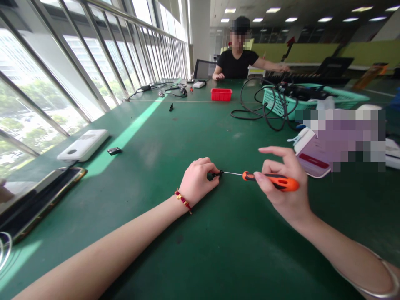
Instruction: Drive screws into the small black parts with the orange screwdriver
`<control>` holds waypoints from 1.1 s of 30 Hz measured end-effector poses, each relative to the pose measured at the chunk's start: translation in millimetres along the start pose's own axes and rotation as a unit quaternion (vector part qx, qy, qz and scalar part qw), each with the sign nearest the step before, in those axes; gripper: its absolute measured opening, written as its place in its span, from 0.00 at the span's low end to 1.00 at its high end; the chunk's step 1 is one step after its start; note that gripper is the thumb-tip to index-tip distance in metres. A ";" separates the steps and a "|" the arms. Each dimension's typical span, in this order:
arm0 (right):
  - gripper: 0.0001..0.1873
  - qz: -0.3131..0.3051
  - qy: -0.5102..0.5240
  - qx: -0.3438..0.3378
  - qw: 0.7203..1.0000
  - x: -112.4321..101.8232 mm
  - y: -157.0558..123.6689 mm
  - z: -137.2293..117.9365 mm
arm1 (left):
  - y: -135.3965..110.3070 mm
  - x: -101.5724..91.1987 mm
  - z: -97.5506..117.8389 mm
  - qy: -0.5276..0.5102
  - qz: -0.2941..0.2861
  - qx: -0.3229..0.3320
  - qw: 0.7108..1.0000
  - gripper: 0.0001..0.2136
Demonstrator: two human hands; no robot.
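Note:
My left hand (pixel 200 179) rests low over the green table (pixel 175 250), closed in a pinch on a small black part (pixel 216 174) whose exact kind I cannot make out. Fingers hide some of that part. My right hand (pixel 286 187) grips an orange and black screwdriver (pixel 286 182) by its handle, with the index finger raised off it. The thin metal shaft points left, and its tip meets the black part at my left fingertips.
At left lie a white device (pixel 84 145), a small black piece (pixel 114 151) and a phone (pixel 40 204). Further back are a red tray (pixel 221 95), a teal basket (pixel 281 105) with cables, and a seated person (pixel 238 62). A purple item (pixel 315 156) lies at right.

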State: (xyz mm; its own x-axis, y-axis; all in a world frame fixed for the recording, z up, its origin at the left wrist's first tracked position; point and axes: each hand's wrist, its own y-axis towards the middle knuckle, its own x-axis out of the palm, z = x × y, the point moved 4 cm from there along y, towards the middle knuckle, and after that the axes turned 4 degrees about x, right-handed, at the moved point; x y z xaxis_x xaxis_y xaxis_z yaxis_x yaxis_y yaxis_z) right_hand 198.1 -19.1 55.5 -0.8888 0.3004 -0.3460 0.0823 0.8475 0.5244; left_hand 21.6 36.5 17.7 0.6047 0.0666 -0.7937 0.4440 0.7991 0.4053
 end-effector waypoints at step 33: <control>0.11 -0.019 -0.058 -0.055 0.997 3.3 -5.6 -4.6 | 0.0 -1.3 0.9 -0.007 0.010 0.001 1.000 0.03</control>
State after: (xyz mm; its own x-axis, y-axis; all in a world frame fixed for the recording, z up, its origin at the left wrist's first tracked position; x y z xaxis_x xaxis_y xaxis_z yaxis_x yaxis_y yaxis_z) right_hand 192.7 -24.8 55.0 -0.8320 0.3223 -0.4515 -0.0061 0.8085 0.5884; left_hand 21.5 35.9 19.2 0.6220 0.0745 -0.7795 0.4326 0.7971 0.4214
